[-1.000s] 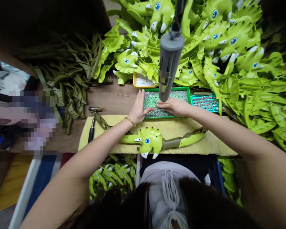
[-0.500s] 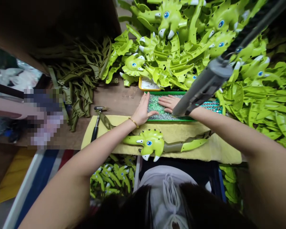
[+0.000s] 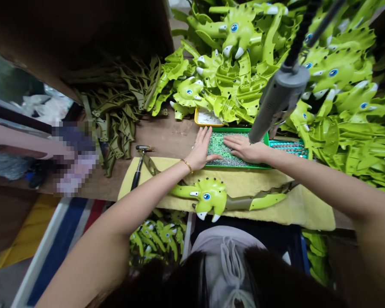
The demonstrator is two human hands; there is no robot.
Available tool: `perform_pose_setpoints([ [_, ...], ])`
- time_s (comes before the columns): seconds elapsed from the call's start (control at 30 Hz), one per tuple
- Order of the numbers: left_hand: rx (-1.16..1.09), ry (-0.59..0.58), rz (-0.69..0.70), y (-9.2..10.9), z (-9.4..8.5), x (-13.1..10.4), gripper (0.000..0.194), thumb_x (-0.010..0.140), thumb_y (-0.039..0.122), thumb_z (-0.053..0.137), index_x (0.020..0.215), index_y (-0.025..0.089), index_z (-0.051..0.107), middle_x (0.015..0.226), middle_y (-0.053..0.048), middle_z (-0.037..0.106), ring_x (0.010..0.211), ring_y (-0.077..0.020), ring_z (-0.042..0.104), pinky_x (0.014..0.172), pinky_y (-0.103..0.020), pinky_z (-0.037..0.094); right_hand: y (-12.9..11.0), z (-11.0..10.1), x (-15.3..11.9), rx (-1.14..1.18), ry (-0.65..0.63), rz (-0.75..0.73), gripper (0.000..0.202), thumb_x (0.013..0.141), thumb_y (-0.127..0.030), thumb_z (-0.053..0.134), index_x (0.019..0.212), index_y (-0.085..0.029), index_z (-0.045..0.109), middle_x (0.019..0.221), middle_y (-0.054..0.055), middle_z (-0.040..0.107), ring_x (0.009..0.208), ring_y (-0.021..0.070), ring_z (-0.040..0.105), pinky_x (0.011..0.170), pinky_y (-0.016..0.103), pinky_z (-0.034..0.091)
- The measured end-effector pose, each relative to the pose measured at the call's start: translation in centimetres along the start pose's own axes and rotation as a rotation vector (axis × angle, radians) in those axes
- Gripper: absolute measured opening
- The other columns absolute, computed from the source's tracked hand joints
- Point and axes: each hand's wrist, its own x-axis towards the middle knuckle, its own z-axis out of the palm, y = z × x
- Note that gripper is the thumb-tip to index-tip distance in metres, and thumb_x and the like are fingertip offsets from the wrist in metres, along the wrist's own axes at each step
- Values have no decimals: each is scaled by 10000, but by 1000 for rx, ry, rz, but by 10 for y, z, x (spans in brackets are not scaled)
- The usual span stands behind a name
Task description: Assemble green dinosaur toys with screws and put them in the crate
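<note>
My left hand rests at the left end of a green tray, its fingers along the rim and its thumb stretched over the tray. Small silvery screws cover much of the tray's perforated green bottom. Inside the tray, my right hand lies flat on the screws with fingers extended. A grey electric screwdriver hangs over this hand, tip down. On the yellow cloth in front lies a green dinosaur-head toy with a brown-and-green handle part.
A hammer lies on the cloth's left edge. Brown parts are heaped at the left, green toy shells behind and right. A yellow-rimmed tray and a teal tray adjoin the green tray. A person's pink sleeve shows far left.
The view has shifted, so the bench appears farther right and slightly lower. The hanging screwdriver has swung more upright. Both hands remain at the tray in nearly the same pose.
</note>
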Motion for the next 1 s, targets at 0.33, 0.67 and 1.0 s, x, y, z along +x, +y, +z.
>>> perform_pose_setpoints([
  [0.33, -13, 12, 3, -2, 1, 3, 1162, 728, 667, 670, 1544, 129, 41, 1607, -265, 60, 1507, -382, 1, 1212, -578, 114, -32, 6, 50, 95, -32, -25, 756, 939, -603, 287, 1512, -109, 283, 1592, 163, 256, 1495, 297, 244, 1228, 539, 239],
  [0.67, -48, 42, 2, -2, 4, 4, 1103, 704, 830, 510, 1525, 173, 178, 1595, -216, 200, 1504, -392, 34, 1206, -610, 95, -14, -12, -58, 23, 29, 429, 705, 945, -552, 286, 1465, -84, 378, 1603, 201, 206, 1493, 399, 192, 1195, 641, 236],
  [1.0, -61, 49, 49, -11, 4, 3, 1046, 774, 763, 514, 1530, 143, 144, 1584, -234, 210, 1503, -390, 56, 1212, -589, 109, -46, 6, 34, 225, -101, 93, 543, 982, -415, 277, 1479, -217, 368, 1587, 76, 315, 1502, 272, 235, 1225, 607, 170],
])
